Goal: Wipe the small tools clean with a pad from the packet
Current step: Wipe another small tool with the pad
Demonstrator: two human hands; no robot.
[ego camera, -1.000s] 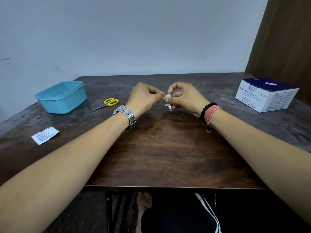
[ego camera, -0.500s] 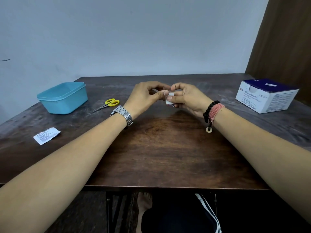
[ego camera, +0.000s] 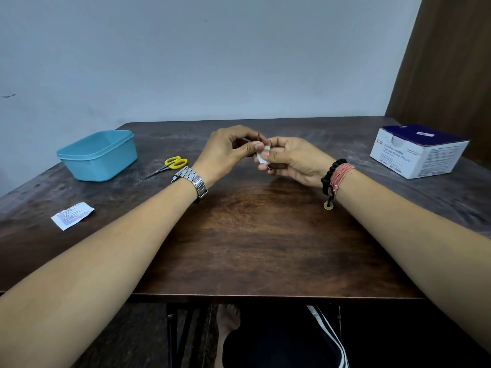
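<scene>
My left hand (ego camera: 228,150) and my right hand (ego camera: 292,160) meet above the middle of the dark wooden table (ego camera: 239,235). The right hand pinches a small white pad (ego camera: 263,157) folded round a thin metal tool (ego camera: 269,167) whose tip pokes out below the pad. The left hand pinches the tool's other end, a thin metal piece showing between its fingers. Most of the tool is hidden by fingers and pad. Yellow-handled scissors (ego camera: 170,166) lie on the table to the left. A torn white packet (ego camera: 71,215) lies flat near the left edge.
A light blue plastic tub (ego camera: 98,155) stands at the back left. A white and blue box of alcohol swabs (ego camera: 417,151) stands at the back right. A wall runs behind the table. My legs and a foot show under the front edge.
Both hands have lifted slightly and turned; the left hand has drawn the tool through the pad, so the metal tip pokes out below the right hand's fingers.
</scene>
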